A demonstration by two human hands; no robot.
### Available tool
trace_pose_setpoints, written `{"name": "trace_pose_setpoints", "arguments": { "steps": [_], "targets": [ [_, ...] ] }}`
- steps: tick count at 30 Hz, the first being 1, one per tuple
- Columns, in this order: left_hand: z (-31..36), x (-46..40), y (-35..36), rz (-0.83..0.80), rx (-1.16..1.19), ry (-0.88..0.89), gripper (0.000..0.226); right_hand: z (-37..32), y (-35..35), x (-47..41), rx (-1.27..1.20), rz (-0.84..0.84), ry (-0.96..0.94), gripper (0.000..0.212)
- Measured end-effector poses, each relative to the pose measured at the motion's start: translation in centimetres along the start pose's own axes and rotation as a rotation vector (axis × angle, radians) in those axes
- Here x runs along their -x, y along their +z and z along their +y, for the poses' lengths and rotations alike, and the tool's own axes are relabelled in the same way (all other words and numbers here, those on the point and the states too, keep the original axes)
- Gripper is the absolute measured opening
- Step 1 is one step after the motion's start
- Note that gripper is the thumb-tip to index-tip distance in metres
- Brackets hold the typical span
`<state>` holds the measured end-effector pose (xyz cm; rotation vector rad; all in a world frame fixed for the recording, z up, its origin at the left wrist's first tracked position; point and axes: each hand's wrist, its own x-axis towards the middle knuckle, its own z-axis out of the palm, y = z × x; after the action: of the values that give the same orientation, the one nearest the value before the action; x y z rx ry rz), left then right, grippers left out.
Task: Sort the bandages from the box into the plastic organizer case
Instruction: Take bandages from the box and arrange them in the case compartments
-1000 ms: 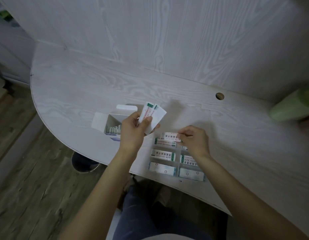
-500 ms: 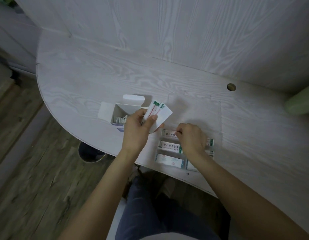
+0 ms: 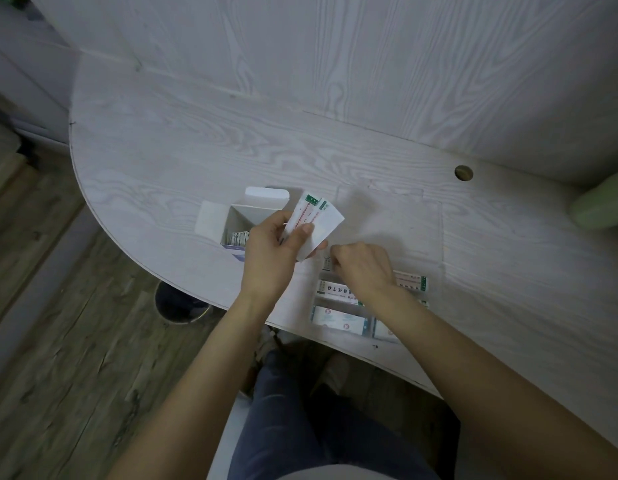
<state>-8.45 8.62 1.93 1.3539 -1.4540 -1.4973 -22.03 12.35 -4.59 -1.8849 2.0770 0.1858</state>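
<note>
My left hand (image 3: 271, 258) grips a small fan of white bandage strips (image 3: 316, 221) with green ends, held above the table beside the open white box (image 3: 245, 220). More bandages show inside the box. The clear plastic organizer case (image 3: 342, 318) lies near the table's front edge, with wrapped bandages in several compartments. My right hand (image 3: 364, 268) rests curled over the case's upper left compartment, fingertips down by the bandage there; whether it pinches anything is hidden.
The white wood-grain table (image 3: 196, 150) curves away at the left, with a wall panel behind it. A cable hole (image 3: 463, 172) sits at the back right. A pale green object (image 3: 602, 206) lies at the right edge. My legs and the floor show below.
My right hand has moved a bandage down into the case's upper left compartment and now sits over it. My left hand keeps its hold on the fanned strips. The camera has shifted.
</note>
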Motion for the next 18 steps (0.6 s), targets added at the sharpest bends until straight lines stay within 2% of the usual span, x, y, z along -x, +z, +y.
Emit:
{"name": "trace_pose_setpoints", "arguments": {
  "steps": [7,13,15,17,18],
  "targets": [
    [-0.6,-0.1,-0.4,0.013,-0.047,0.003,0.02,0.0,0.4,-1.0,-0.015,-0.025,-0.011,0.016],
    [-0.5,-0.2,-0.5,0.002,-0.035,-0.007,0.02,0.1,-0.8,0.0,-0.159,0.023,0.017,0.02],
    [-0.5,-0.3,-0.5,0.006,0.017,-0.032,0.019,0.3,-2.3,0.8,-0.394,0.109,0.072,0.018],
    [-0.5,-0.2,-0.4,0.017,0.061,-0.05,0.018,0.9,-4.4,1.5,-0.92,0.133,0.149,0.016],
    [-0.6,-0.2,-0.4,0.024,0.043,-0.036,0.017,1.2,-5.6,1.9,-1.178,0.082,0.168,0.016]
  ]
}}
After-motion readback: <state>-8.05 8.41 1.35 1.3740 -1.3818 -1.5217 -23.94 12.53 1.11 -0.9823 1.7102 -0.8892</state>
